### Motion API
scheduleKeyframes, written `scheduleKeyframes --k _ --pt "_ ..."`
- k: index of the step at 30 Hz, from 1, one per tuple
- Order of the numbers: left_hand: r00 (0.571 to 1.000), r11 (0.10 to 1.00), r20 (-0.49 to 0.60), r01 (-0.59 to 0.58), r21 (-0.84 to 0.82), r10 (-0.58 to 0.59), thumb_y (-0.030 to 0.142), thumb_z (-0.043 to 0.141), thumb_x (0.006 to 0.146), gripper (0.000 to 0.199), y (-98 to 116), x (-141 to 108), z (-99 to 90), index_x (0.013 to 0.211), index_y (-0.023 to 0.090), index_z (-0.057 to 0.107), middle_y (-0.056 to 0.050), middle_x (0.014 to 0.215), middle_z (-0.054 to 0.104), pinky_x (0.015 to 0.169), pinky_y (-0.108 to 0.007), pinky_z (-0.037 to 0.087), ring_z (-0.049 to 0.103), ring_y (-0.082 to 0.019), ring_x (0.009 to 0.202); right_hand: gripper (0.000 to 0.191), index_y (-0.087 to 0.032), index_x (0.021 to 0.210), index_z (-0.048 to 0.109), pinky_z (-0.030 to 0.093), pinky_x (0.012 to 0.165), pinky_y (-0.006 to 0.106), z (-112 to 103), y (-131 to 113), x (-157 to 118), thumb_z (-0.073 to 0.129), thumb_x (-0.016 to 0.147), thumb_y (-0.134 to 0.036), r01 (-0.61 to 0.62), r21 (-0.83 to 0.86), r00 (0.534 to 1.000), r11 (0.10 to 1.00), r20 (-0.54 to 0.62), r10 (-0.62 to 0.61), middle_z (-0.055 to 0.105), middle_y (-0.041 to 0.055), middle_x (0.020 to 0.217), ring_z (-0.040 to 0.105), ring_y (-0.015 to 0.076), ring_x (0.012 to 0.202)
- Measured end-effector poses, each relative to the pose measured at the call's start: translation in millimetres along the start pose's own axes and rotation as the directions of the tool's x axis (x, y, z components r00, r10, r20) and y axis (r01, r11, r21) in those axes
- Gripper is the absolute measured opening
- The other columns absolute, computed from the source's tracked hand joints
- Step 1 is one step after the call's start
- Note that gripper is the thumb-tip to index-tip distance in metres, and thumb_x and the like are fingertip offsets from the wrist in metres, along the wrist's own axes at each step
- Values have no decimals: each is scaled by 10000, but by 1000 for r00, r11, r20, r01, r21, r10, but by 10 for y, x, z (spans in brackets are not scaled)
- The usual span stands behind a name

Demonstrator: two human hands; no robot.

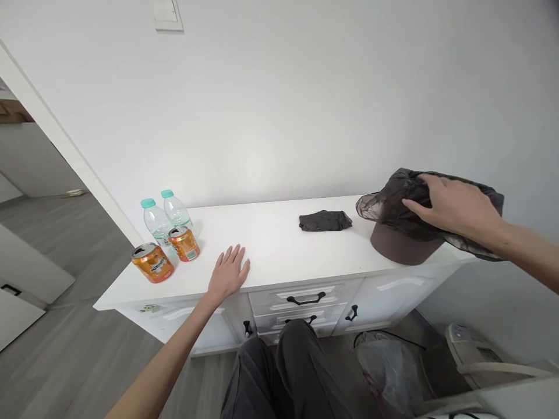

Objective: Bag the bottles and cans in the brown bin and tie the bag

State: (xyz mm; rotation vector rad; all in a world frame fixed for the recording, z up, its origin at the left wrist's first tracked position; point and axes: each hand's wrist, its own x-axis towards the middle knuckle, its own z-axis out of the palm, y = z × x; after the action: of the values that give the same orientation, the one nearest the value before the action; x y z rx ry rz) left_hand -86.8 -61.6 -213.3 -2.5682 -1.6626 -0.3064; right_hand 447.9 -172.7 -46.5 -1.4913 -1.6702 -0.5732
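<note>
A sheer black bag (399, 192) drapes loosely over a brown bin (402, 247) on the cabinet (266, 235).

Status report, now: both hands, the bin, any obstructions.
Left hand flat on cabinet. Right hand on black bag draped over bin. Nothing seen blocking right hand; cans and bottles sit left of left hand.

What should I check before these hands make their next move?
1. Right hand on the thin, translucent black plastic bag: ok, touching its top.
2. Bag lining the round brown container: cannot tell, the inside is hidden.
3. Left hand free: ok, palm down on the white cabinet top.
4. Two orange metal cans upright: ok, apart from the left hand.
5. Teal caps on both clear plastic bottles: ok.
6. Folded black plastic bundle apart from both hands: ok.
</note>
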Motion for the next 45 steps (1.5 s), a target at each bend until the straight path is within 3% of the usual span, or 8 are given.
scheduleKeyframes --k 5,8,11,19,23,31,42,45 --pt "1000 1000 -28 -4 -21 4 462 327 1040 588 -22 3 27 1538 181 464 -103 1643 381 1263 -536 264 311 -314 1546 485 -283 767 674 460 784 563 21 452 -51 815 640 -729 -151 -141 980 978 107 167 574 69 582 611 335 729" --pt "999 1000 -45 -8 -10 8 458 322 1041 585 -25 -1 34 1534 180 469 -101 1640 388 1262 -528 267 321 -313 1542 450 -272 851 747 423 774 600 -71 308 37 874 618 -636 -354 -255 904 900 152 399 637 108 663 598 356 764" --pt "999 1000 -42 -5 -5 5 458 311 1042 599 -24 -7 35 1538 158 463 -107 1642 384 1263 -527 266 317 -316 1544 443 -236 961 785 409 794 633 -188 -31 96 875 662 -551 -398 -315 846 862 238 477 692 137 764 616 392 853" --pt "999 1000 -34 -2 -4 2 457 310 1045 590 -21 -4 21 1539 171 461 -99 1645 381 1266 -517 265 316 -310 1545 485 -285 1166 761 470 691 407 -146 -929 110 693 846 -643 109 -264 947 958 320 -20 759 54 850 652 274 727" --pt "1000 1000 -24 -1 6 1 443 306 1045 593 -6 -16 -14 1535 148 463 -104 1641 384 1263 -523 272 319 -317 1542 384 -318 1211 737 471 684 357 115 -1453 282 678 904 -541 265 -96 906 960 365 -214 791 22 980 693 258 810" --pt "998 1000 -63 -21 -5 21 398 341 1033 497 16 -23 -35 1420 181 567 -118 1561 511 1243 -537 302 400 -314 1498 315 -334 1222 721 483 682 315 591 -2298 566 691 931 -452 316 57 814 947 497 -302 792 2 969 723 254 908" --pt "996 1000 -82 -28 -10 27 386 349 1036 421 29 -37 -67 1262 176 636 -141 1413 635 1229 -520 319 492 -306 1416 379 -234 1309 663 551 856 419 641 -2455 589 637 972 -407 329 214 753 920 528 -393 761 74 1112 709 288 1010" --pt "995 999 -89 -41 -21 39 380 352 1036 401 19 -32 -41 1251 190 633 -132 1392 646 1224 -513 325 503 -300 1403 448 -253 1369 611 505 1005 489 563 -2399 457 583 988 -487 331 333 808 883 383 -447 689 93 1281 630 308 1189"
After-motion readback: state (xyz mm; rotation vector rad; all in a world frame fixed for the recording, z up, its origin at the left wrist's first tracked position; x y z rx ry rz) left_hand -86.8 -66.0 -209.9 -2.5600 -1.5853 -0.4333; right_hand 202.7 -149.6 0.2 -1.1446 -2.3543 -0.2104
